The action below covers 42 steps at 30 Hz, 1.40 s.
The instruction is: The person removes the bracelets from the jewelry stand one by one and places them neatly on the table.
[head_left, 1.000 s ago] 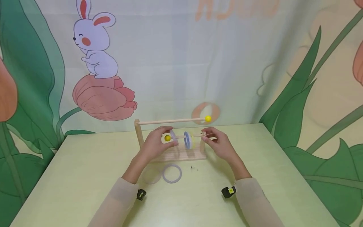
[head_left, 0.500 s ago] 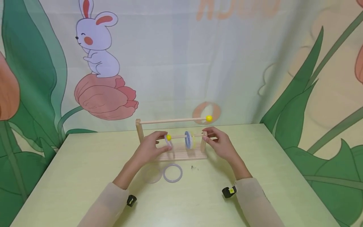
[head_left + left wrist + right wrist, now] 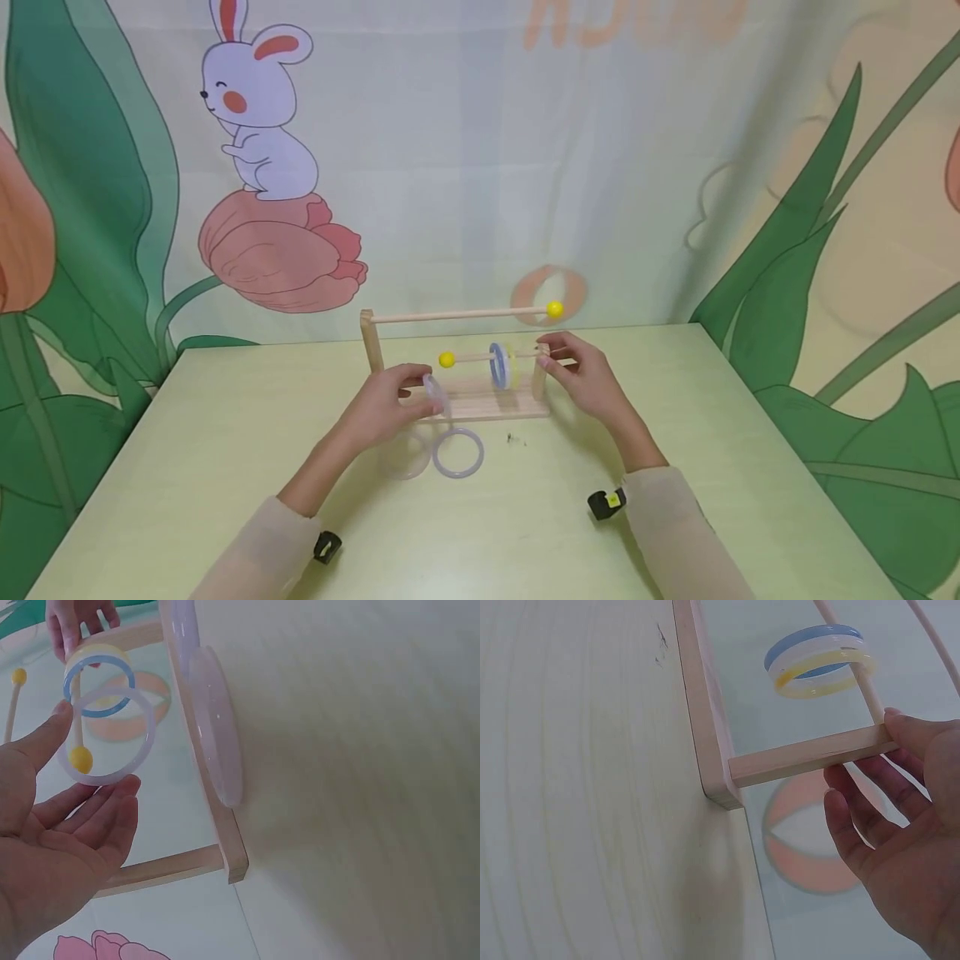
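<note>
My left hand [image 3: 386,407] pinches a pale lilac bangle [image 3: 150,739] between thumb and fingers, just left of and below the yellow ball [image 3: 447,359] at the end of the lower rod. In the head view the bangle stands apart from that ball. On the rod, towards the right post, hang a blue bangle [image 3: 496,367], a whitish one and a yellow bangle [image 3: 802,691]. The rod belongs to a wooden bangle stand [image 3: 491,407]. My right hand [image 3: 581,371] grips the top of its short right post [image 3: 810,756], thumb on one side and fingers on the other.
Two more bangles lie before the stand: a lilac one [image 3: 482,454] and a fainter pinkish one [image 3: 406,477]. An upper rod [image 3: 457,316] with a yellow ball runs above, from the tall left post [image 3: 372,343]. Small dark marks [image 3: 511,438] show on the table. A printed curtain [image 3: 420,167] hangs behind.
My left hand has drawn the lilac bangle leftward along the lower rod, over the yellow ball, and down to the left. The right hand stays on the post.
</note>
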Motion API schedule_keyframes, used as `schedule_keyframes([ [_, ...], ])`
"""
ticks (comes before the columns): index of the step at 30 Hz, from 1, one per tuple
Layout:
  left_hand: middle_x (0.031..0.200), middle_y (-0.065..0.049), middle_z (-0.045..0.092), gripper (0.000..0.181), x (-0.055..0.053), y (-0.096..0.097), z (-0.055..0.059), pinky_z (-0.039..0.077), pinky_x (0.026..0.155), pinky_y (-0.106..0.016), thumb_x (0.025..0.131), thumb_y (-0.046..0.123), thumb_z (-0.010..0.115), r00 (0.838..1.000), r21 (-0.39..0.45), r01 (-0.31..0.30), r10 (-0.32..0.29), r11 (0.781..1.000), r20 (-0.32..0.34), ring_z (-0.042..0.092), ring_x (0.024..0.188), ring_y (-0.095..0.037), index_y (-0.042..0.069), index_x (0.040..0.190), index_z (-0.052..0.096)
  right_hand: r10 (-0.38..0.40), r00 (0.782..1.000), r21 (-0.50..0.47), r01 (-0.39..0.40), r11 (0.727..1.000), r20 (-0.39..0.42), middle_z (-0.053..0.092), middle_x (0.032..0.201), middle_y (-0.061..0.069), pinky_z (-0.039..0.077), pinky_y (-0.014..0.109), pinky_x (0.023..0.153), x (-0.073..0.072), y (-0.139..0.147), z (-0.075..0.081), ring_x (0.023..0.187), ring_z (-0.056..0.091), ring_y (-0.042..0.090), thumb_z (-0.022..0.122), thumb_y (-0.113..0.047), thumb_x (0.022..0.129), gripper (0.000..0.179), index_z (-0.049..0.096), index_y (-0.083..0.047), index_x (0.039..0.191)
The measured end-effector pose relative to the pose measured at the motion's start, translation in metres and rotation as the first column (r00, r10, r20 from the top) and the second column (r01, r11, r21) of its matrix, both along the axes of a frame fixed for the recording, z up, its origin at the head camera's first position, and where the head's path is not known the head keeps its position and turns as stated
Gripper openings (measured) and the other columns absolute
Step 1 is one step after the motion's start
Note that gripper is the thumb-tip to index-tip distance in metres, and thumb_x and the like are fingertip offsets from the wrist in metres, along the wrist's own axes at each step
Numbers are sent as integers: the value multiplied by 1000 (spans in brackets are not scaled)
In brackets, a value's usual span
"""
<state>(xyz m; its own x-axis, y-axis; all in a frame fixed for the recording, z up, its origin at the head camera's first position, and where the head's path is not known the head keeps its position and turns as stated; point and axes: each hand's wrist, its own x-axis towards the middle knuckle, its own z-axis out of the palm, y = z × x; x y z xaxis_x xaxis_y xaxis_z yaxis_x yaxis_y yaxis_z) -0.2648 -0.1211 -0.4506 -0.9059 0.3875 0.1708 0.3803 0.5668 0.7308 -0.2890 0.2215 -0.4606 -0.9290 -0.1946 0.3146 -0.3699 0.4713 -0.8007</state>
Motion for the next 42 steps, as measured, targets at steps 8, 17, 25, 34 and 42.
schedule_keyframes([
  [8,131,-7,63,64,9,5,-3,51,98,-44,82,32,83,996,54,72,-75,996,50,60,121,-25,5,134,59,-7,1000,6,7,1000,-1,66,117,1,55,45,90,-4,2,-3,108,63,23,64,-36,97,33,62,-21,127],
  [17,131,-4,63,62,20,26,-8,52,98,-43,81,32,83,985,62,163,-165,985,41,59,121,-22,9,133,59,5,1000,-14,-5,1000,4,65,115,2,56,42,87,1,-3,0,107,63,23,65,-30,97,31,63,-20,126],
  [25,133,-5,61,66,26,52,-7,51,98,-40,81,33,83,965,17,262,-262,965,24,60,121,-24,5,135,58,-1,1000,3,1,1000,1,65,117,1,56,43,88,-1,-1,-1,108,63,22,64,-33,98,36,62,-15,129],
  [34,134,0,61,66,31,85,-7,50,99,-41,81,33,83,945,-64,327,-326,943,27,58,123,-15,10,137,57,5,1000,4,-5,1000,-5,65,117,1,55,43,88,-2,1,0,107,63,22,64,-34,98,31,62,-23,127],
  [42,135,0,61,67,33,98,-11,47,103,-36,81,38,82,936,-101,351,-348,931,48,57,123,-12,13,138,56,11,1000,5,-11,1000,-9,67,118,1,56,45,88,-2,1,-1,107,64,23,64,-36,97,34,62,-20,127],
])
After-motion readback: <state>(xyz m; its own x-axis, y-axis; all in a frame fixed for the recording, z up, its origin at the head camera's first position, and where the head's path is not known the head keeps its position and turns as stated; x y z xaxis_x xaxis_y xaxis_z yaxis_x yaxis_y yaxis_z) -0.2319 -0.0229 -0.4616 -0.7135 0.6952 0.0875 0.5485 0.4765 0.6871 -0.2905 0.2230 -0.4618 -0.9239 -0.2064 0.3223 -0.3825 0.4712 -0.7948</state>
